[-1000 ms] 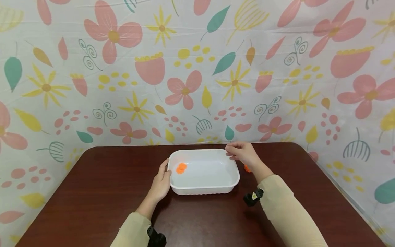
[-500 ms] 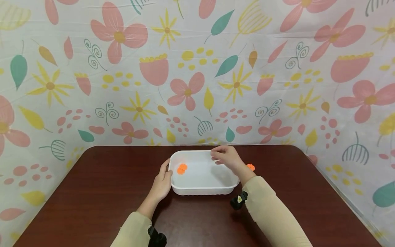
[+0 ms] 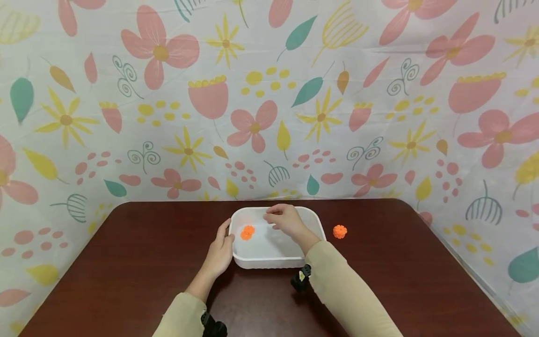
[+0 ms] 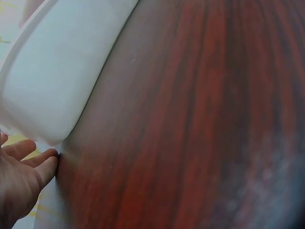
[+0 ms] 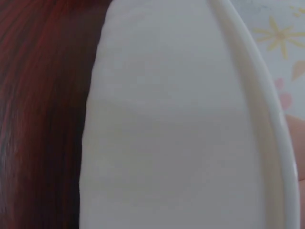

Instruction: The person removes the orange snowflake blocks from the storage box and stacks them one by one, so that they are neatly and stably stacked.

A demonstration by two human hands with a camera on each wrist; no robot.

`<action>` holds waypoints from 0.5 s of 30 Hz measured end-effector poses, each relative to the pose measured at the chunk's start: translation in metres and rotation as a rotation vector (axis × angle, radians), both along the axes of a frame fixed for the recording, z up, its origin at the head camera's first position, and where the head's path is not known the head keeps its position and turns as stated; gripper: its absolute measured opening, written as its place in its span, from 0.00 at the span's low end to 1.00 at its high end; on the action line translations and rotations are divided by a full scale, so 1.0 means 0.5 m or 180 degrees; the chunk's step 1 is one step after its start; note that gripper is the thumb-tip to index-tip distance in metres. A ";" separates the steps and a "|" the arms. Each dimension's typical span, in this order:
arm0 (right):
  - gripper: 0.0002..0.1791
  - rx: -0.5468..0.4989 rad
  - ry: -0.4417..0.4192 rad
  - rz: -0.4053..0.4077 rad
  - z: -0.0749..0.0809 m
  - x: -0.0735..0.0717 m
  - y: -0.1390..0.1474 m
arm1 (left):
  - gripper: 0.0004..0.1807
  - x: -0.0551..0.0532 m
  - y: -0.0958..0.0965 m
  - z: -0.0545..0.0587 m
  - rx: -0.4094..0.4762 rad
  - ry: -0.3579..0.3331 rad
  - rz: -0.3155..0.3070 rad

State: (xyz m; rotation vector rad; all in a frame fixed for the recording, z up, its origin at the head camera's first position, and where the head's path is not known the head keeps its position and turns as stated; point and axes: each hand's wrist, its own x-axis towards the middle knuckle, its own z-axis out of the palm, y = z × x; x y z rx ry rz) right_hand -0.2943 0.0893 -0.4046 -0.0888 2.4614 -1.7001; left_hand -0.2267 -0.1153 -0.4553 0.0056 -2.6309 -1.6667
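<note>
A white plastic tray [image 3: 269, 263] stands on the table. Toward its left end lie bumpy orange pieces [image 3: 247, 232], seemingly two small balls touching. My left hand [image 3: 220, 252] rests against the tray's left end with fingers fairly straight; the left wrist view has those fingers [image 4: 45, 162] touching the white wall. Over the tray's middle hovers my right hand [image 3: 287, 221], its fingers loosely bent and nothing visible between them. To the right of the tray an orange bumpy ball [image 3: 339, 231] sits alone. The right wrist view is mostly tray wall [image 5: 176, 119], with part of the hand at its right edge.
The dark reddish-brown table [image 3: 126, 271] has rounded far corners. A white cloth with flowers and leaves [image 3: 294, 154] hangs right behind its back edge. Black wrist cameras [image 3: 301, 277] sit at both sleeves, the right one close to the tray's front side.
My right hand has travelled left from the tray's right rim to above its middle. The orange ball on the right, partly hidden by the arm before, is now fully visible. The left hand stays put.
</note>
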 end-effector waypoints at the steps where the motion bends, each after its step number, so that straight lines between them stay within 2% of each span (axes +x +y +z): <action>1: 0.13 0.0016 -0.0014 -0.0012 -0.001 0.000 -0.007 | 0.28 0.000 -0.001 0.000 0.0001 0.0005 0.0010; 8: 0.13 0.0127 -0.0028 0.0055 -0.005 0.000 -0.050 | 0.27 0.002 0.001 -0.001 -0.0027 0.0051 0.0031; 15: 0.13 0.0603 0.0199 0.0210 -0.007 -0.004 -0.081 | 0.27 0.001 0.003 -0.002 -0.0089 0.0046 0.0055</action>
